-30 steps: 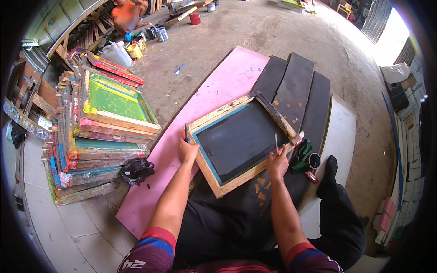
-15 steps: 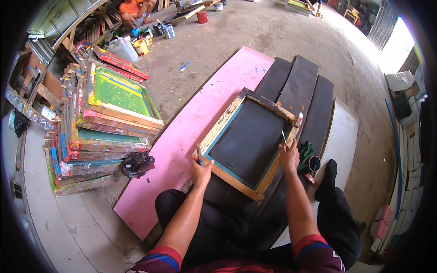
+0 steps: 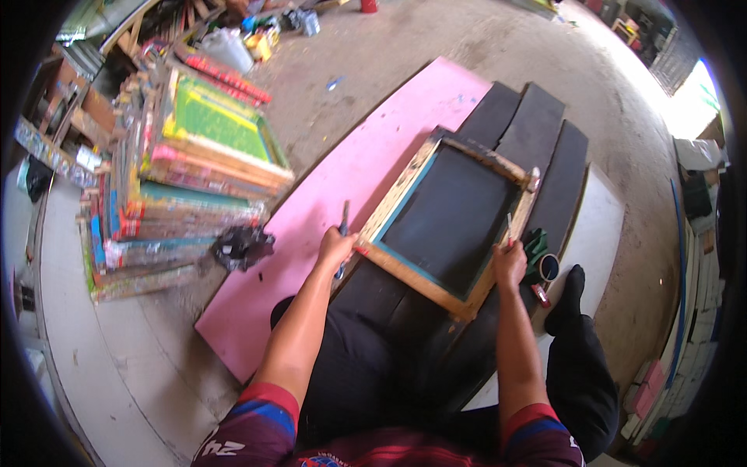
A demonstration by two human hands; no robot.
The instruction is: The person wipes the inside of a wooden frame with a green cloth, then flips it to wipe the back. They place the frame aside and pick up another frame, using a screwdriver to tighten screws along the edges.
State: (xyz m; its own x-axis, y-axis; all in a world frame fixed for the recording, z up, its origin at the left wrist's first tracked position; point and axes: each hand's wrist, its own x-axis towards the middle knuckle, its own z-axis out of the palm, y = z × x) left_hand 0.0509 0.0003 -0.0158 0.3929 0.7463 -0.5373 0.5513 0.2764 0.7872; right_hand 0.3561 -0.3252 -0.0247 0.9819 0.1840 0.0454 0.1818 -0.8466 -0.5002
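A wooden screen-printing frame (image 3: 411, 275) with dark mesh (image 3: 440, 218) edged in teal lies in front of me, tilted across dark boards. My left hand (image 3: 336, 249) is at its near left corner, closed around a slim tool with a dark blue handle (image 3: 341, 227) and a brownish tip; its kind is unclear. On the right rail rests my right hand (image 3: 510, 265), closed on a small red-handled tool with a thin pale tip (image 3: 510, 222). Beside that hand stand a dark cup with a pale rim (image 3: 548, 268) and a green object (image 3: 535, 244).
A pink board (image 3: 311, 226), dark boards (image 3: 537, 124) and a white board (image 3: 595, 218) lie side by side. Stacked frames (image 3: 187, 187) and a black plastic bag (image 3: 243, 247) are at left. Farther back stand a white jug (image 3: 227, 50) and paint containers. A small red item (image 3: 540, 295) lies near my foot.
The view has shifted. My left hand has moved outward along the frame's near left corner, its tool now upright. My right hand has slid slightly nearer along the right rail.
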